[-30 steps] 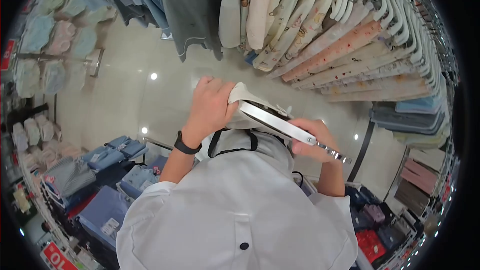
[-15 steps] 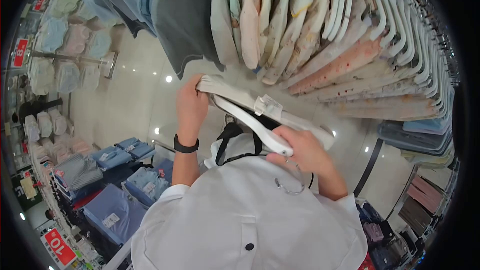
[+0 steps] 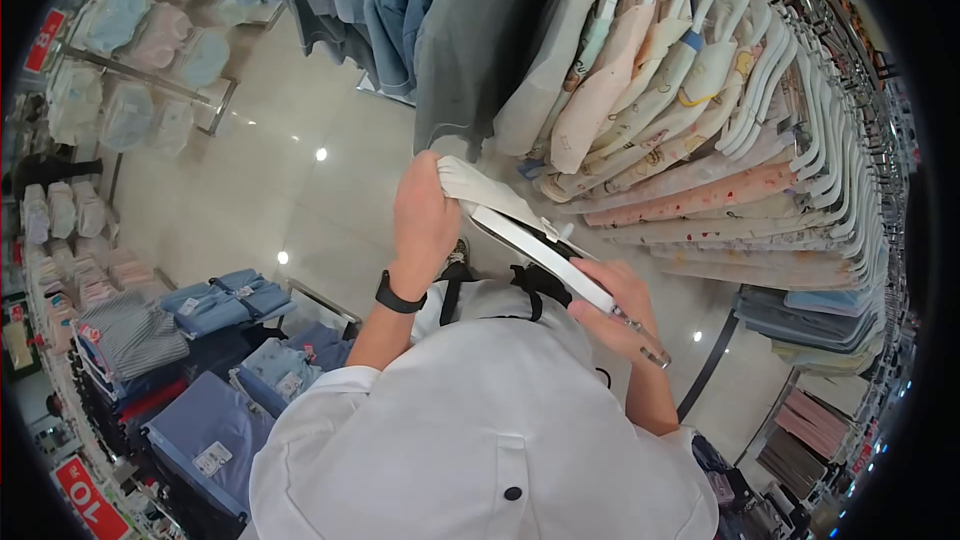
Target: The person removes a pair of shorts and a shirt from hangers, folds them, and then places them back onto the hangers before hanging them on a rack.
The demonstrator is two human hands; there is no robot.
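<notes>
My left hand [image 3: 425,215], with a black band on its wrist, is closed on the far left end of a cream garment [image 3: 490,190]. That end looks gathered in soft folds. Along the garment's near side lies a white hanger [image 3: 545,258], slanting down to the right. My right hand [image 3: 622,312] is wrapped round the hanger near its middle. Its metal hook [image 3: 652,352] sticks out below my fingers. The garment's right part is mostly hidden behind the hanger and my right hand.
Ahead and to the right, a rack carries many hung clothes, including dark grey trousers [image 3: 480,40] and patterned light garments [image 3: 690,180]. Folded blue clothes [image 3: 215,430] lie on a display at lower left. Packaged items [image 3: 130,115] hang at upper left. Shiny floor tiles [image 3: 290,210] lie between.
The view has shifted, bringing the rack closer on the right. The hanger has tilted, its hook now pointing lower right. The white tag on the garment is mostly out of sight.
</notes>
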